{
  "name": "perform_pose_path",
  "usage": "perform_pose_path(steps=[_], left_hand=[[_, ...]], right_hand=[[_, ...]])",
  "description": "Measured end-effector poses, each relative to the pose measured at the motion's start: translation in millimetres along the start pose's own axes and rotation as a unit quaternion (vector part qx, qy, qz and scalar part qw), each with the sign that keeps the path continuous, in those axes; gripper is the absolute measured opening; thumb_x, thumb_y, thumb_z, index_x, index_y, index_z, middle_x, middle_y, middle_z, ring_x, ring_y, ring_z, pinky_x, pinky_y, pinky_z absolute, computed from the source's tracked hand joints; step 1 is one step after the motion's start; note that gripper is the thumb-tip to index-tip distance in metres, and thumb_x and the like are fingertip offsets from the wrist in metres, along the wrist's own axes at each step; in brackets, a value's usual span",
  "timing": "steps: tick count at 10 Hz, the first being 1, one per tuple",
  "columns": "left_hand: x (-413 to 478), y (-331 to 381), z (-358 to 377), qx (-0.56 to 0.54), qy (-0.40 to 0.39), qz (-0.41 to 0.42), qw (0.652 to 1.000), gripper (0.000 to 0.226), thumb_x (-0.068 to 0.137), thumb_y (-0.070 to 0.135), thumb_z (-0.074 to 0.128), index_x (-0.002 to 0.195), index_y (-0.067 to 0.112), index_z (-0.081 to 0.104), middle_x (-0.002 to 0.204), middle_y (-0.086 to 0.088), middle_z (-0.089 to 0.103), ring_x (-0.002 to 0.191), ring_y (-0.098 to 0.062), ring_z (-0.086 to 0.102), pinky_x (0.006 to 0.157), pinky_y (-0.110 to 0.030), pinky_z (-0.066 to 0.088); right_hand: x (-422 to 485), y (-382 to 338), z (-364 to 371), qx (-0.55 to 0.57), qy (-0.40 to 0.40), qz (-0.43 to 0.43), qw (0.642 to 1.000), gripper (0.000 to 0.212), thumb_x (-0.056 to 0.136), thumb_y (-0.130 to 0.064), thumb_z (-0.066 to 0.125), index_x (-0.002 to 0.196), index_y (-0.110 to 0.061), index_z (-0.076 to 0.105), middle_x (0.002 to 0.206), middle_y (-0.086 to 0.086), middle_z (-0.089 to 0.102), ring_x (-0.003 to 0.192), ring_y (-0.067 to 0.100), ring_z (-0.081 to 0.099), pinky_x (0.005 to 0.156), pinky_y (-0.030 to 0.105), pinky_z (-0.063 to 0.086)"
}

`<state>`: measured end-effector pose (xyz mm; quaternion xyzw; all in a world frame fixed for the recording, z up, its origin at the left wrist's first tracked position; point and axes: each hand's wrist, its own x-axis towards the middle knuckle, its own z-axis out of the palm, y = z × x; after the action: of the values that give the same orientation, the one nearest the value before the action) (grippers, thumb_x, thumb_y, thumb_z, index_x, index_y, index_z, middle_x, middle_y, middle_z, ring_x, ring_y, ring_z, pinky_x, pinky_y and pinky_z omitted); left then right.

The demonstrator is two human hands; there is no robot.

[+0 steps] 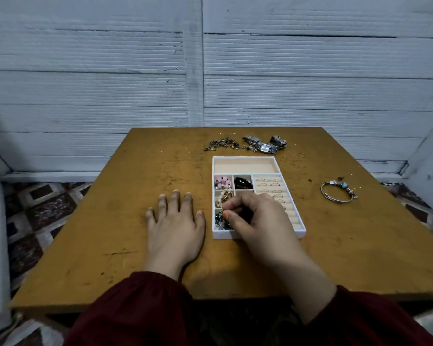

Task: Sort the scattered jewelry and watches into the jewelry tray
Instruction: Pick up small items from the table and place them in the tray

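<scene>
Writing: no brand, label or lettering can be read on anything here.
Left hand (174, 226): lies flat, palm down, on the table (110, 221) just left of the tray, fingers spread and pointing away; it grasps nothing.
Right hand (255, 218): reaches over the near left part of the tray, wrist raised, fingers curled; thumb and forefinger are pinched together on a small, dark, thin piece, too small to identify.
Sleeves: dark red cloth, gathered at both wrists.
Tray (245, 159): white, rectangular, shallow, with pale cream lining; it sits right of the table's middle. Its far compartment is one wide open slot.
Pink beads (221, 182): round, glossy, in a small left compartment.
Black beads (243, 183): faceted, shiny, in the compartment just right of the pink ones.
Rings (273, 184): thin bands slotted in padded cream rolls along the tray's right side.
Near left compartments: hold gold and cream beads, then a dark tangled heap under the right hand.
Chains (225, 144): dull metal links, tangled, on the table beyond the tray.
Watches (266, 146): silver metal with link bands, one square-faced, beside the chains.
Loose ring (301, 154): thin, on the table past the tray's far right corner.
Bangle (339, 192): metal hoop with blue and silver charms, well right of the tray.
Table: orange-brown wood, scuffed and scratched.
</scene>
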<state>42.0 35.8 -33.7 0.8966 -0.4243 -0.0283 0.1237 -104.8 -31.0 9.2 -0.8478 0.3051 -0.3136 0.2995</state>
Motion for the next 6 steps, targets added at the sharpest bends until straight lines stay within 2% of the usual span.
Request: perform_pose_path(steps=[1, 2, 3, 6], left_hand=[[0.4, -0.4, 0.4, -0.002, 0.002, 0.000, 1.000, 0.058, 0.098, 0.049, 0.021, 0.151, 0.026, 0.015, 0.161, 0.000, 0.007, 0.147, -0.024, 0.001, 0.116, -0.049, 0.002], [-0.4, -1.0, 0.5, -0.003, 0.002, -0.001, 1.000, 0.058, 0.098, 0.049, 0.021, 0.151, 0.026, 0.016, 0.160, 0.000, 0.007, 0.147, -0.023, 0.001, 0.116, -0.049, 0.002], [0.3, -1.1, 0.6, -0.004, 0.005, 0.000, 1.000, 0.058, 0.098, 0.049, 0.021, 0.151, 0.026, 0.016, 0.160, 0.000, 0.008, 0.147, -0.023, 0.001, 0.116, -0.049, 0.003], [0.8, -0.6, 1.4, -0.005, 0.004, 0.000, 1.000, 0.058, 0.098, 0.049, 0.021, 0.151, 0.026, 0.016, 0.160, 0.000, 0.008, 0.147, -0.023, 0.002, 0.116, -0.049, 0.003]], right_hand=[[-1.2, -0.3, 0.2, -0.041, 0.004, -0.005, 0.999, 0.007, 0.085, -0.026, 0.067, 0.090, -0.030, 0.069, 0.073, -0.028, 0.054, 0.093, 0.012, 0.053, 0.087, 0.038, 0.043], [-2.7, 0.6, 1.3, -0.085, 0.000, -0.003, 0.996, 0.008, 0.086, -0.031, 0.064, 0.094, -0.033, 0.067, 0.074, -0.026, 0.053, 0.097, 0.012, 0.047, 0.088, 0.034, 0.036], [-2.5, 2.1, 3.5, -0.100, 0.008, 0.000, 0.995, 0.009, 0.086, -0.034, 0.063, 0.094, -0.034, 0.067, 0.084, -0.019, 0.064, 0.097, 0.011, 0.044, 0.086, 0.034, 0.034], [-2.1, 6.1, 8.9, -0.142, 0.014, -0.005, 0.990, 0.014, 0.087, -0.036, 0.062, 0.098, -0.035, 0.070, 0.093, -0.015, 0.067, 0.101, 0.013, 0.044, 0.084, 0.034, 0.031]])
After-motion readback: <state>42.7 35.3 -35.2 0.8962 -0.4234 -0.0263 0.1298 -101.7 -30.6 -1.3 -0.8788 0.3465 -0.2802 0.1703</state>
